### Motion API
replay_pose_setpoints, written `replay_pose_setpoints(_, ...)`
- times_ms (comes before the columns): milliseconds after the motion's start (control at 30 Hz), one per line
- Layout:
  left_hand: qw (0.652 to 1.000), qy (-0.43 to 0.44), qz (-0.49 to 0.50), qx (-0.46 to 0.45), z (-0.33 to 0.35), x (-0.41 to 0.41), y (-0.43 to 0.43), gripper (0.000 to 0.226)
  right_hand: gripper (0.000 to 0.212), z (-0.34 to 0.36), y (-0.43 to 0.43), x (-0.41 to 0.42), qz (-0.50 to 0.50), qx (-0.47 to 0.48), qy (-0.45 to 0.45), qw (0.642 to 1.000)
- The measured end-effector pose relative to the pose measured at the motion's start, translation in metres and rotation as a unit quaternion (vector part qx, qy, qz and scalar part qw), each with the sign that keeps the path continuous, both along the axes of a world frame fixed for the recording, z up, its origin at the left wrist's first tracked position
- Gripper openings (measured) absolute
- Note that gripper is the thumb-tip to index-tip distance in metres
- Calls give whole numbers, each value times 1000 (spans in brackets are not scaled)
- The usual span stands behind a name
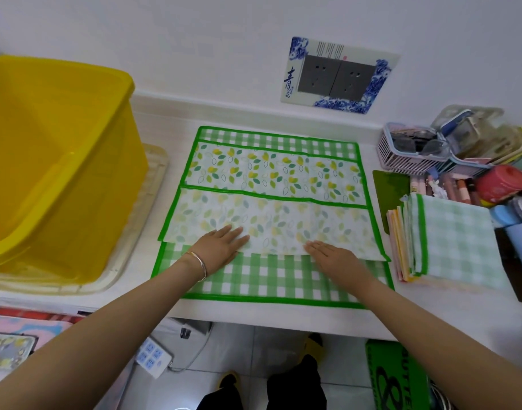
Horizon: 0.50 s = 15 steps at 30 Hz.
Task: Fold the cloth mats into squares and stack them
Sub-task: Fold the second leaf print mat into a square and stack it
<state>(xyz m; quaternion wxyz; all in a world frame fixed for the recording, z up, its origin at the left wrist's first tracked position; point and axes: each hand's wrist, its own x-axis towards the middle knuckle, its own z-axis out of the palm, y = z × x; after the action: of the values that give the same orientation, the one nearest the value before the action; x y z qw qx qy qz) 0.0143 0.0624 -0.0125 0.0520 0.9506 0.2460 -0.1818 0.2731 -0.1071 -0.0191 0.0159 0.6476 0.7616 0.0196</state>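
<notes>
A leaf-print mat with green edging lies folded in half on top of a green checked mat in the middle of the white table. My left hand and my right hand press flat, fingers straight, on the near folded edge of the leaf-print mat. To the right stands a stack of folded mats, with a pale green checked one on top.
A big yellow plastic tub sits on a clear tray at the left. A pink basket and several small items crowd the back right corner. A wall socket is behind. A power strip lies on the floor below.
</notes>
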Motion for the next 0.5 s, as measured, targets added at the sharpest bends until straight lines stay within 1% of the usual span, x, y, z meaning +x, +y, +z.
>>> replay_pose_setpoints(67, 1000, -4, 6, 8, 0, 0, -2, 51, 81, 3, 0, 0, -7, 10, 10, 1000)
replay_pose_setpoints(167, 999, -30, 24, 16, 1, -2, -3, 51, 80, 5, -6, -1, 10, 13, 35, 999)
replay_pose_setpoints(233, 996, -84, 4, 34, 3, -3, -2, 46, 75, 3, -13, -1, 25, 26, 56, 998)
replay_pose_setpoints(300, 995, -74, -45, 47, -1, -9, 0, 46, 60, 1, -17, -3, 43, 53, 68, 995)
replay_pose_setpoints(367, 990, -89, -83, 70, -11, -17, -2, 48, 41, -2, -18, -6, 59, 66, 56, 994)
replay_pose_setpoints(433, 983, -116, -122, 80, -19, -25, -4, 50, 45, -13, -17, -5, 63, 51, 24, 996)
replay_pose_setpoints(500, 980, -133, -125, 73, -26, -32, -6, 49, 53, -18, -17, -5, 59, 18, 24, 998)
